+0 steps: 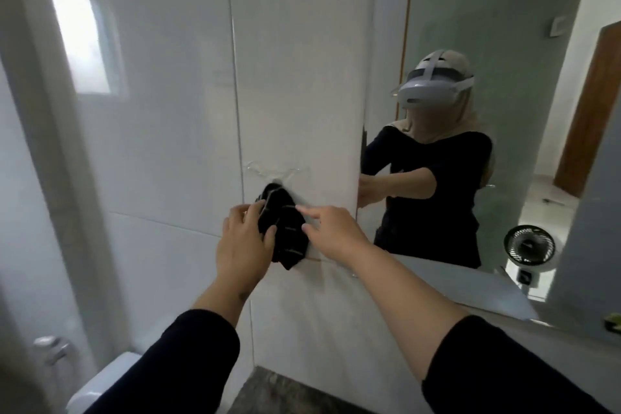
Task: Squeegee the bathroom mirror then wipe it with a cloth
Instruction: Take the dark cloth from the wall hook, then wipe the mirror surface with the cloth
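Note:
A black cloth [287,225] with thin pale stripes hangs against the white tiled wall from a clear hook [275,173]. My left hand [243,239] grips the cloth's left edge. My right hand [331,228] touches the cloth's right side with its fingers spread. The bathroom mirror [504,151] is on the wall to the right and reflects a person in dark sleeves and a headset. No squeegee is in view.
A white toilet [100,282] with a chrome flush fitting [50,346] stands at lower left. A dark stone counter [285,393] lies below my arms. A frosted window [84,44] is at upper left. The mirror reflects a small black fan [529,244].

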Available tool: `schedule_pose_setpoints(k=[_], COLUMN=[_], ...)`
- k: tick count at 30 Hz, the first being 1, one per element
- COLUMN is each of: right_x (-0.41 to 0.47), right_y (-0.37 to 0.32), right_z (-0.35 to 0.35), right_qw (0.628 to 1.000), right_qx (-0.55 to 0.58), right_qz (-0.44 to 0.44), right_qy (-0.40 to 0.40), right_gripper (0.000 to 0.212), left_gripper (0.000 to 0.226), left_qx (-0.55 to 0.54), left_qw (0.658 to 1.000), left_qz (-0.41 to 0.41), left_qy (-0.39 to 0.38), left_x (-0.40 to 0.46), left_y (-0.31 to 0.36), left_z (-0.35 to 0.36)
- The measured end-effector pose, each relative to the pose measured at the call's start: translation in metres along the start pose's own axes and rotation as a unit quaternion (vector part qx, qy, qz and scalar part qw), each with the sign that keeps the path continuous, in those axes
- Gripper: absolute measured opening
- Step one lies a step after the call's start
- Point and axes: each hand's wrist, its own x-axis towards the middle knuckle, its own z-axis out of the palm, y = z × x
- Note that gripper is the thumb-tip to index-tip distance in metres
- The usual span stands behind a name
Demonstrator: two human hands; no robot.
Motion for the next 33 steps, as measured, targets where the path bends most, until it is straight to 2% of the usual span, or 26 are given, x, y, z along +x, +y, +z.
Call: schedule_pose_setpoints(k=[8,14,19,25,27,29,31,33], right_x=[0.049,0.057,0.05,0.031,0.021,0.014,0.006,-0.002], right_y=[0.003,0.007,0.0,-0.017,-0.022,-0.029,-0.035,-0.037], right_z=[0.05,0.066,0.059,0.003,-0.026,-0.057,-0.081,-0.102], right_qw=[0.999,0.997,0.99,0.968,0.963,0.95,0.93,0.923], right_qx=[-0.012,0.045,0.122,0.171,0.162,0.199,0.234,0.221], right_qz=[-0.019,-0.036,-0.048,-0.128,-0.149,-0.155,-0.162,-0.159], right_qy=[0.05,0.048,0.058,0.133,0.159,0.183,0.234,0.272], right_gripper=[0.049,0.049,0.048,0.043,0.042,0.042,0.043,0.045], left_gripper=[0.065,0.049,0.04,0.037,0.037,0.036,0.037,0.037], left_qx=[-0.096,-0.194,-0.273,-0.395,-0.434,-0.456,-0.459,-0.455], left_qw=[0.991,0.98,0.956,0.918,0.901,0.887,0.882,0.88], left_qz=[-0.046,-0.049,-0.102,-0.044,0.002,0.041,0.082,0.107], left_qy=[-0.078,-0.018,-0.017,0.002,-0.024,-0.059,-0.075,-0.087], left_x=[0.032,0.037,0.03,0.028,0.029,0.034,0.032,0.031], left_y=[-0.027,-0.025,-0.007,0.051,0.08,0.112,0.138,0.155], left_z=[0.039,0.053,0.033,-0.026,-0.045,-0.058,-0.069,-0.076])
